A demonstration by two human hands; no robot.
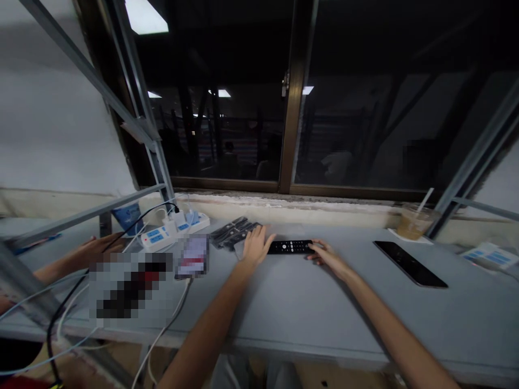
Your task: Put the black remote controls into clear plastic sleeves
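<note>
A black remote control (290, 247) with rows of pale buttons lies sideways on the grey table. My right hand (325, 254) grips its right end between thumb and fingers. At its left end is my left hand (256, 246), palm down with the fingers stretched out, the thumb close to the remote. Those fingers reach over the near edge of a pile of dark remotes in clear plastic wrapping (233, 232). Whether the left hand presses on the wrapped pile or only hovers over it, I cannot tell.
Left of the pile are a white power strip (176, 229) with plugs and cables, and a phone (192, 256). A black tablet-like slab (409, 263) and an iced drink cup (413, 222) are on the right. Another person's hand (97, 251) reaches in at far left, beyond a metal post.
</note>
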